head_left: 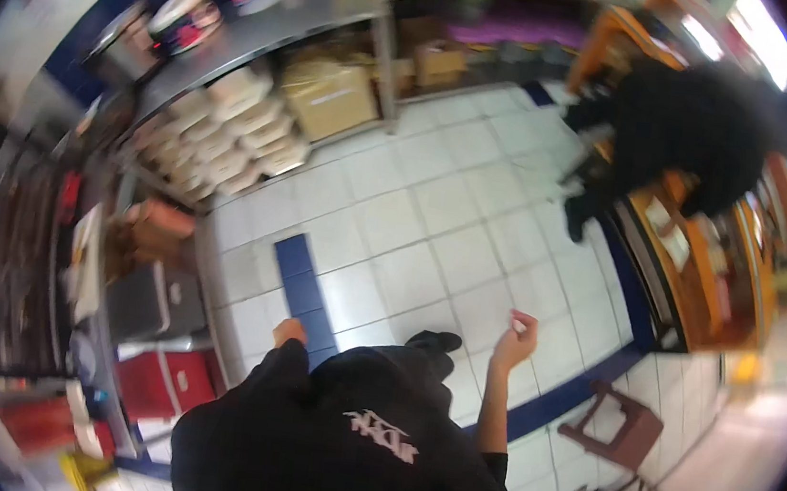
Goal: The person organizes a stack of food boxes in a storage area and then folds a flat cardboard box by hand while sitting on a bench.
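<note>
Brown stool (634, 436) stood right, red box (139, 384) left. Left hand (289, 332) was blurred, finger spread indeterminate. Right hand (520, 337) curled loosely; whether it held anything could not be told.

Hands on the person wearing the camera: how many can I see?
2: the left hand is beside the blue floor strip; the right hand is out over the white floor tiles.
</note>
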A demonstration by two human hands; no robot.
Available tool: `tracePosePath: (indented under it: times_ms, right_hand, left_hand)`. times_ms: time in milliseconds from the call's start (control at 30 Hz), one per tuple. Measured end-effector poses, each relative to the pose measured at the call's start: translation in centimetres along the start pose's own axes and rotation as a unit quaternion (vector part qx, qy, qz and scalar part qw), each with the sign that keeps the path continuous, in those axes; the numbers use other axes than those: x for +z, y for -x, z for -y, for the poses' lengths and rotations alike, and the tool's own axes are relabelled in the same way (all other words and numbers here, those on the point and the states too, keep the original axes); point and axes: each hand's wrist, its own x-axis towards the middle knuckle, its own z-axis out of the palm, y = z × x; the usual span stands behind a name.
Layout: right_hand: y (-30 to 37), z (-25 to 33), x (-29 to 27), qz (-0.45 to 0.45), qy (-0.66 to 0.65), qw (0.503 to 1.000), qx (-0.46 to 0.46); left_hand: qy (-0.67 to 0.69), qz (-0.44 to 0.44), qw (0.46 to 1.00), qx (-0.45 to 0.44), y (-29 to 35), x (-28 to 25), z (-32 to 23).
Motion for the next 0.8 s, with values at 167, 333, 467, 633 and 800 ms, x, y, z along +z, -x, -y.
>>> tracePosePath:
  times_ms: [167, 333, 467, 633, 800]
  right_hand:
    - [-10.4, -12.3, -23.0, -0.088, 0.232, 0.966, 0.078]
    - [-11.9, -17.5, -44.3, -0.343, 0.167, 0.873, 0.305]
    - [-22.2, -10.2, -42.9, -0.167, -0.018, 0.979, 0.114]
    - [-37.6, 17.6, -34.5, 0.253, -0.045, 0.964, -0.071]
    - [-41.5, 25.2, -34.3, 0.413, -0.13, 0.833, -0.345]
  left_hand:
    - [0.135, -0.055, 0.985, 0.095, 6.5, -7.3, -24.8]
    - [-0.083, -0.16, 0.966, 0.188, 3.4, -6.0, -43.0]
    - [-0.246, -0.146, 0.823, 0.49, -1.5, -4.4, -58.6]
    - [-0.244, -0.036, 0.764, 0.597, 8.6, -0.8, -91.9]
    - [0.005, 0.012, 0.7, 0.714, 16.9, -2.8, -115.3]
